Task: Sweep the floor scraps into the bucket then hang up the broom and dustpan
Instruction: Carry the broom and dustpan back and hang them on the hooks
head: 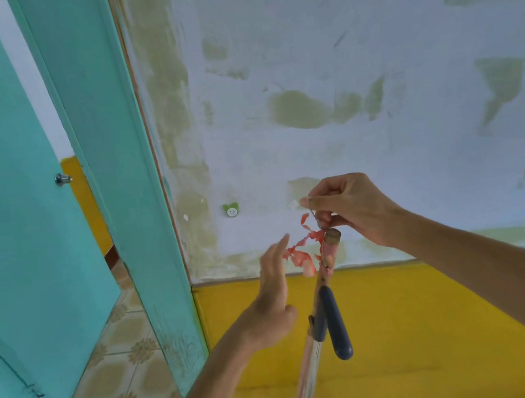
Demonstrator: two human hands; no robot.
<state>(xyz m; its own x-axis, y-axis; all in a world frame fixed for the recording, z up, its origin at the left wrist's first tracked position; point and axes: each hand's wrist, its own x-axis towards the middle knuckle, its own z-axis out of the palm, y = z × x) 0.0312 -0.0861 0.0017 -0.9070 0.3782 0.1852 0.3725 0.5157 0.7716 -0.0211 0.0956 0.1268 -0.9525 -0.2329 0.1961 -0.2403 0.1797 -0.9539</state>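
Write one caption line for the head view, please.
Right hand holds a wire loop at the wall; broom handle hangs below, left hand open.

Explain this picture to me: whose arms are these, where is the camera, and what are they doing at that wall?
There is no machine here. A person wears a camera on the head, so you see their own arms from above. The right hand pinches a thin loop at the top of a handle with a red ribbon tied on, close to a small clear hook on the wall. A dark blue handle hangs just beneath. The left hand is open beside them, holding nothing. A green smiley sticker and a teal door lie to the left.
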